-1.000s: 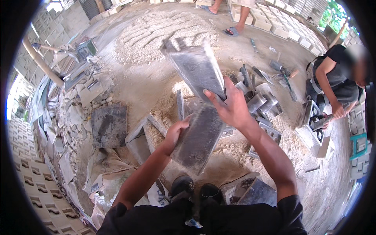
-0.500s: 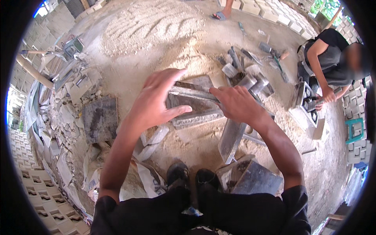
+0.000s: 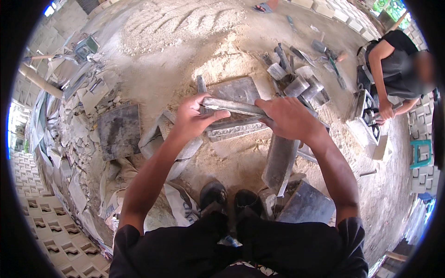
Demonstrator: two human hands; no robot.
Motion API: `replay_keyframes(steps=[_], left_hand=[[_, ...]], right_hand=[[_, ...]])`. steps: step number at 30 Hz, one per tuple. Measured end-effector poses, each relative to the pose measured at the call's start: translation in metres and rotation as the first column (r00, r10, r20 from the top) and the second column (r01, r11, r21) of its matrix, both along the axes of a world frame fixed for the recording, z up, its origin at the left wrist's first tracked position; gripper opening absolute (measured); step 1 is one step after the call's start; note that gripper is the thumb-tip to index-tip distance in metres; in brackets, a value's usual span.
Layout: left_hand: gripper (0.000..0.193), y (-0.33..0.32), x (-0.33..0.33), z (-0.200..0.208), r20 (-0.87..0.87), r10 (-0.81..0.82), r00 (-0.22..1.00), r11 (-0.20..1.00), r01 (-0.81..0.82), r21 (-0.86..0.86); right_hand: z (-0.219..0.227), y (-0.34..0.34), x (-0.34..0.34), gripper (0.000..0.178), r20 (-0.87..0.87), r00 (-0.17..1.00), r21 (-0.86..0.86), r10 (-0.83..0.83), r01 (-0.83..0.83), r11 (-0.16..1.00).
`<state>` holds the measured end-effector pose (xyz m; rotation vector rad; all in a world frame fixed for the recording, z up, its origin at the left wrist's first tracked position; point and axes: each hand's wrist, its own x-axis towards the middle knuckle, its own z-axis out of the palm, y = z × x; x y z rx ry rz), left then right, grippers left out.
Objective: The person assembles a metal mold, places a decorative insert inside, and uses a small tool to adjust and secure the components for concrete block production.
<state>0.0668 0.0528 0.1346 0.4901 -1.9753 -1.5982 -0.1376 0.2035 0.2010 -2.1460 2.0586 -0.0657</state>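
A dusty grey plate (image 3: 234,106), seen nearly edge-on, spans the gap between my two hands. My left hand (image 3: 192,116) grips its left end between the thumb and the fingers, which are partly hidden behind it. At the other end my right hand (image 3: 291,117) is closed round it, knuckles up. Below and beyond it on the ground lies a square grey slab (image 3: 243,88). A rough-edged, caked block (image 3: 237,129) lies just under my hands. Close to my right wrist, a long grey metal plate (image 3: 280,160) leans at a slant.
Several grey cylinders and bars (image 3: 296,85) are heaped at right. A pale sand pile (image 3: 185,23) spreads at the far side. Rubble (image 3: 79,134) and a dark square board (image 3: 119,131) lie left. A crouching person (image 3: 387,60) handles a block mould (image 3: 364,118) at far right.
My left hand, spread open beside the plate before, has closed on its left end. The plate has turned more edge-on. The view has shifted slightly.
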Motion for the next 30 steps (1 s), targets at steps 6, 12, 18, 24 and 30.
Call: replay_keyframes(steps=[6,12,18,24,30], left_hand=[[0.019,0.006,0.026,0.020,-0.124,0.203,0.971,0.944,-0.228,-0.240],[0.017,-0.019,0.064,0.017,-0.185,0.449,0.874,0.860,-0.479,-0.174],[0.017,-0.011,0.080,0.022,-0.132,0.543,0.830,0.810,-0.558,-0.179],[0.018,-0.005,0.093,0.014,-0.074,0.553,0.830,0.822,-0.558,-0.110],[0.025,-0.054,0.049,0.022,-0.227,0.586,0.778,0.810,-0.553,0.193]], right_hand=[[-0.006,0.017,-0.042,0.046,0.552,0.817,-0.352,0.168,0.045,0.935],[-0.068,0.071,-0.039,0.072,0.899,0.386,0.045,-0.208,0.390,0.920],[-0.117,0.099,0.066,0.057,0.777,0.484,0.245,-0.402,0.355,0.902],[-0.111,0.127,0.068,0.053,0.758,0.611,-0.040,-0.229,0.394,0.918],[-0.062,0.055,0.004,0.030,0.672,0.727,-0.251,-0.143,0.405,0.879]])
